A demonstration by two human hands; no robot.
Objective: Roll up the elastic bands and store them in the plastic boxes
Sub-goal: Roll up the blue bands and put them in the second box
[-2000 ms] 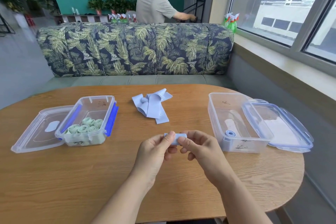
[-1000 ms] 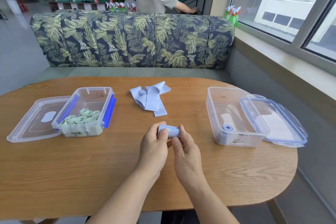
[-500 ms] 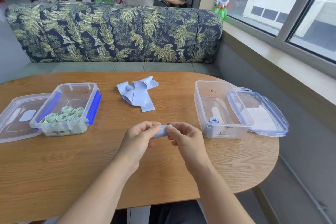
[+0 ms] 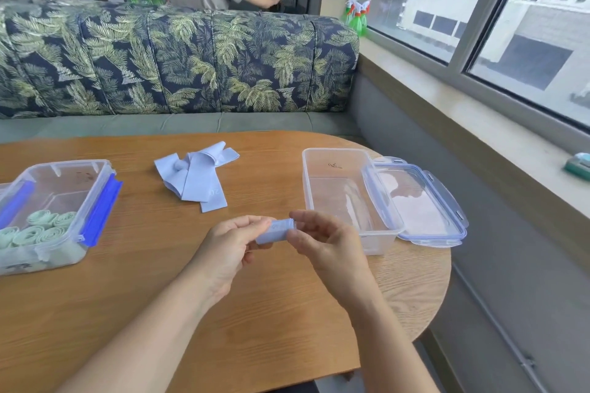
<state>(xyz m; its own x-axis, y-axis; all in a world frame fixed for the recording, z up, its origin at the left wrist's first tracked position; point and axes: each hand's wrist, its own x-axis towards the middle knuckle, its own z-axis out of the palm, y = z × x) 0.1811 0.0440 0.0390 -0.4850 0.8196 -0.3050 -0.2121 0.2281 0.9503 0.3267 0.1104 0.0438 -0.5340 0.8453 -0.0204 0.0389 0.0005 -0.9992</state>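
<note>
Head: band roll (image 4: 275, 231) pinched between both hands (image 4: 230, 244) (image 4: 330, 247).

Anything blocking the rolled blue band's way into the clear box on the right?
Nothing visible. The left hand and right hand pinch the pale blue rolled elastic band beside the open clear plastic box; its lid rests off to its right.

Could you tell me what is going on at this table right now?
A person holds a rolled pale blue elastic band, the left hand and the right hand pinching its ends in their fingers above the table. More blue bands lie loose farther back. The left box holds green rolls; the right box stands open, its lid off at its right side.
</note>
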